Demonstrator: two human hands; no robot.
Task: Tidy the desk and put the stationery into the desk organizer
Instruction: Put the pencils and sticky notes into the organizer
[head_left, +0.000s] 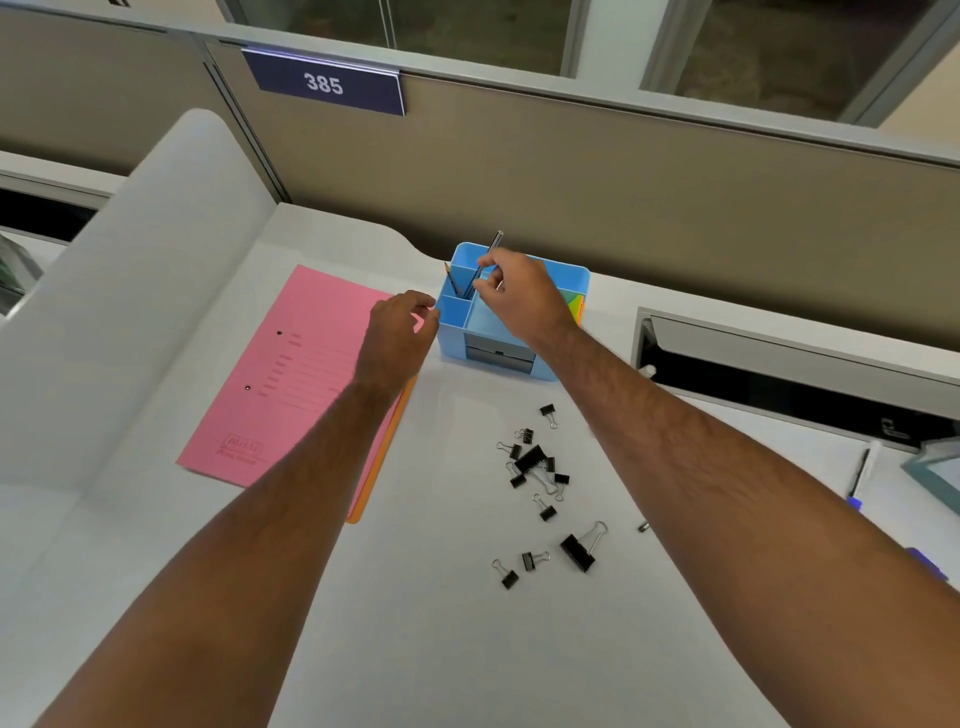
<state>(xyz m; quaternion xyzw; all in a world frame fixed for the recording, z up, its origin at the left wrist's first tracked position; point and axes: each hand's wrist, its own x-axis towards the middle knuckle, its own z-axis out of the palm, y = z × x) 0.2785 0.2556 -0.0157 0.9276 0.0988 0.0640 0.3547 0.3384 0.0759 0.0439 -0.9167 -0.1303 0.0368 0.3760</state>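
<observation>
Both bare forearms reach forward, well apart at the elbows and nearer at the wrists; the left hand hangs loosely curled, palm down, holding nothing; the right hand sits further forward, fingertips pinching a slim dark pen.

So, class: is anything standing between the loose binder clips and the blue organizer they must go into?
Nothing visible does. Bare desk lies between the binder clips and the organizer; the right hand reaches over it, holding a pen.
</observation>
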